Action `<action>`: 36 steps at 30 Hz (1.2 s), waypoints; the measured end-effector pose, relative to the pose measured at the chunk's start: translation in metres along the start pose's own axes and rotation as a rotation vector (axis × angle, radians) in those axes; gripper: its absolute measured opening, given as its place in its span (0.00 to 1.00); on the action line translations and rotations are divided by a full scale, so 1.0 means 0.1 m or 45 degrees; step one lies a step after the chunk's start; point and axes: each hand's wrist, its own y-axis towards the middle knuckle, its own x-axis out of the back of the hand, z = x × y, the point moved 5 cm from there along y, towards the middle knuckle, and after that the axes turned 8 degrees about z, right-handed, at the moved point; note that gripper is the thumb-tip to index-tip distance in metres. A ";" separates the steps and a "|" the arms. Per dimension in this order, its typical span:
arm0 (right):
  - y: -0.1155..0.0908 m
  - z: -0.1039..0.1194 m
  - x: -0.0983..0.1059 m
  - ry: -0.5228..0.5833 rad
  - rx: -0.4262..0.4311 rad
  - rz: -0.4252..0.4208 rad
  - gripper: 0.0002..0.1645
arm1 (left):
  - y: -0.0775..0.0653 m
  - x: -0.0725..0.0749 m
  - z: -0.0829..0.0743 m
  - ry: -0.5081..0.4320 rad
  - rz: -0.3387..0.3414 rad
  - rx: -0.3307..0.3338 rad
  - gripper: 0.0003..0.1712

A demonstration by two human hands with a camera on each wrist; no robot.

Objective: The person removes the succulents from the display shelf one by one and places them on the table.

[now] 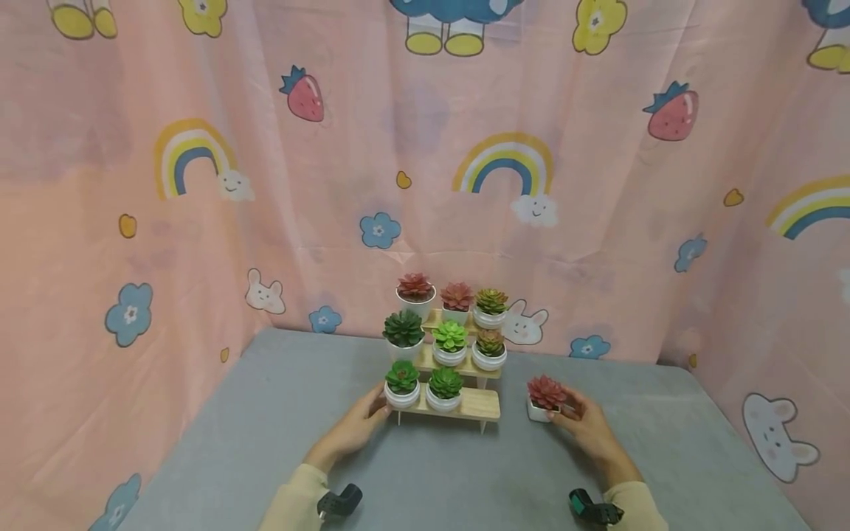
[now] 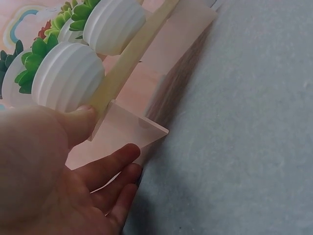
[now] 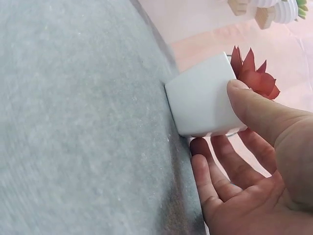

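A small red succulent in a square white pot [image 1: 546, 398] is at the table's right side. My right hand [image 1: 586, 428] holds it, thumb on one side of the pot [image 3: 205, 98] and fingers on the other; the base looks close to the tabletop. My left hand [image 1: 358, 422] is at the left end of a three-tier wooden plant stand [image 1: 479, 403]. In the left wrist view its thumb touches the lowest board [image 2: 117, 78], with the loosely bent fingers beside the clear side support [image 2: 129, 125]. Two green succulents in round white pots [image 1: 402, 383] stand on that lowest tier.
Several potted succulents fill the upper tiers, including a bright green one [image 1: 450, 343], a dark green one [image 1: 403, 333] and a red one [image 1: 415, 289] at top left. The grey table [image 1: 279, 398] meets a pink patterned curtain [image 1: 345, 184] behind the stand.
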 end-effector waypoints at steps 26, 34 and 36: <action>-0.17 0.37 0.15 -0.114 0.011 -0.099 0.45 | -0.05 0.00 0.09 -0.069 0.012 0.029 0.36; -0.26 0.66 0.12 -0.115 0.122 -0.186 0.41 | -0.03 0.00 0.13 -0.085 0.000 0.032 0.37; -0.27 0.74 0.09 -0.118 0.151 -0.190 0.40 | -0.02 -0.01 0.15 -0.096 0.000 0.040 0.37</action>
